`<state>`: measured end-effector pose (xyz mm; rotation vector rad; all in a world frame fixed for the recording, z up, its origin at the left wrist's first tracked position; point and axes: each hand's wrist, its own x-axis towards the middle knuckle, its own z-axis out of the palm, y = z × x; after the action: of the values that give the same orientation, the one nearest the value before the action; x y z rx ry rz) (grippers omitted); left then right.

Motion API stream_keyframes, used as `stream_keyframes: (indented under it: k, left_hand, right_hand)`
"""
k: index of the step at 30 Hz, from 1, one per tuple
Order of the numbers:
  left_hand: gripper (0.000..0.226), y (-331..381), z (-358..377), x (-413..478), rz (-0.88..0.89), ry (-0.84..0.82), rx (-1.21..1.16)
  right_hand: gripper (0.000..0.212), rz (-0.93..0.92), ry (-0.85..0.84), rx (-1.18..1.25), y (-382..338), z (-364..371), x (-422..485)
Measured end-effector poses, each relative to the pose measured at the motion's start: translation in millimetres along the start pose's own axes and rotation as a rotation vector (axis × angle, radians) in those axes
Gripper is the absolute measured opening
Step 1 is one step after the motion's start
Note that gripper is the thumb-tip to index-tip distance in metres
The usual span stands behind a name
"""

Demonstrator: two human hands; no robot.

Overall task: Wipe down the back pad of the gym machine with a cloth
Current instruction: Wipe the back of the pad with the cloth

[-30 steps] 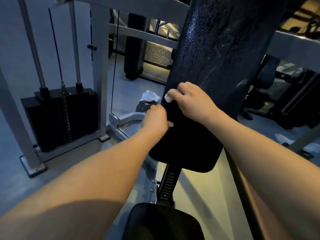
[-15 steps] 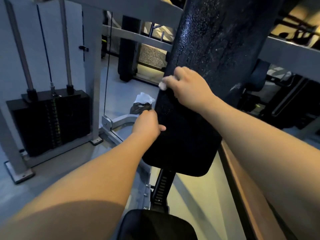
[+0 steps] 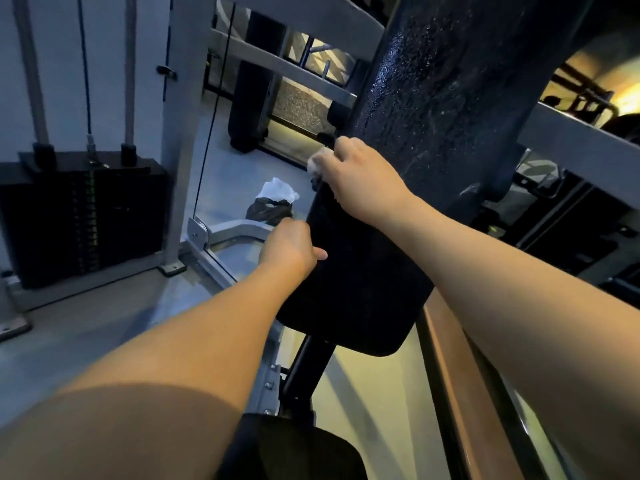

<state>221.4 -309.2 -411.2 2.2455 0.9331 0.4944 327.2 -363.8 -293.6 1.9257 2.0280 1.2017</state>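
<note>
Weight stack (image 3: pixel 83 220) left; black bag (image 3: pixel 268 211) on floor; seat (image 3: pixel 294 452) below.

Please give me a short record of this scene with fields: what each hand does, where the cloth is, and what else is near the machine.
right hand: holds a white cloth against the left edge of the back pad
left hand: grips the same edge lower down, thumb on the front
pad surface: black, upper part glistens
seat: black, below the pad
floor: dark bag with something white on top
far left: weight stack

Left grip (image 3: pixel 290 247), right grip (image 3: pixel 360 180), both curled
</note>
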Motion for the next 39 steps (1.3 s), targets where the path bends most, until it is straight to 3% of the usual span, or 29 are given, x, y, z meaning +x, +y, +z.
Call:
stream_keyframes:
  k: [4,9,14,16,19,23,26,28,31,35,39]
  left_hand:
    - [0.051,-6,4,0,-0.028,0.007,-0.105]
    - [0.037,-12,9,0,-0.039,0.042,-0.243]
    - [0.049,-17,21,2,-0.078,0.11,-0.318]
    - [0.047,-18,22,3,-0.068,0.109,-0.355]
    - [0.043,-21,23,4,-0.083,0.093,-0.345]
    - [0.047,-20,21,5,-0.09,0.086,-0.335]
    - [0.053,-19,18,8,-0.094,0.057,-0.257]
    - [0.052,-18,18,9,-0.096,0.054,-0.241]
    - [0.048,-18,18,8,-0.111,0.055,-0.238]
    - [0.05,-16,17,6,-0.093,0.045,-0.215]
    - [0.052,-17,17,7,-0.102,0.052,-0.186]
  right_hand:
    - [0.028,-0.066,-0.185,-0.097,-8,-11,8]
    - [0.027,0.213,-0.149,-0.23,-6,-21,36]
    - [0.028,-0.124,-0.451,-0.236,-65,-6,13]
    - [0.029,-0.076,-0.399,-0.295,-46,-14,27]
    - [0.028,0.243,-0.236,-0.311,-13,-29,52]
    - [0.023,0.133,-0.251,-0.207,-37,-11,20]
    - [0.036,0.099,-0.286,-0.084,-40,-5,-12]
    - [0.034,0.15,-0.235,0.014,-30,-11,-26]
    - [0.013,0.296,-0.092,0.147,-18,-11,-49]
    - [0.019,0.442,0.063,0.016,-13,-6,-56]
    - [0.035,0.5,0.069,0.132,-21,5,-58]
